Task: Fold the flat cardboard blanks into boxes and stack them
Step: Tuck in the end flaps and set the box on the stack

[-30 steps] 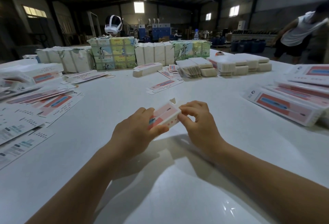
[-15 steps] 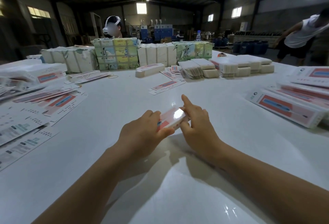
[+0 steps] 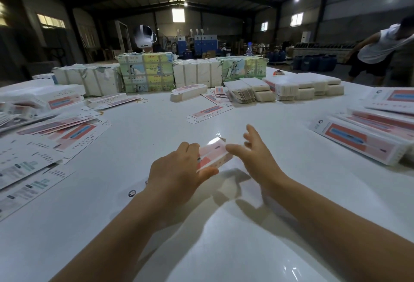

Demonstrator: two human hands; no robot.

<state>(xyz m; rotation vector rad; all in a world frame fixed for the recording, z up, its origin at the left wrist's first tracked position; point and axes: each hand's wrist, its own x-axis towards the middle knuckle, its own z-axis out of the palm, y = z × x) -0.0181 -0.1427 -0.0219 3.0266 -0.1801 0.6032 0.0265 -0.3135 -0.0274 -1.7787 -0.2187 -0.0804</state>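
Observation:
A small pink and white cardboard box (image 3: 214, 154) is held just above the white table (image 3: 224, 248) at the centre. My left hand (image 3: 179, 169) grips its near end, thumb under and fingers over the top. My right hand (image 3: 255, 158) is beside the box's right end with fingers spread and straight, the thumb tip at the box's edge, a little blurred. Flat blanks (image 3: 74, 134) lie scattered at the left. Folded boxes (image 3: 367, 140) are stacked at the right.
One loose blank (image 3: 209, 112) lies beyond my hands. Wrapped bundles (image 3: 146, 72) and piles of white blanks (image 3: 302, 89) line the far edge. A person in a white shirt (image 3: 380, 46) bends at the far right; another person wearing a headset (image 3: 144, 36) stands behind the bundles.
My right hand has let go of the box's end and opened, fingers spreading away to the right. My left hand keeps its hold, and the box has tilted flatter.

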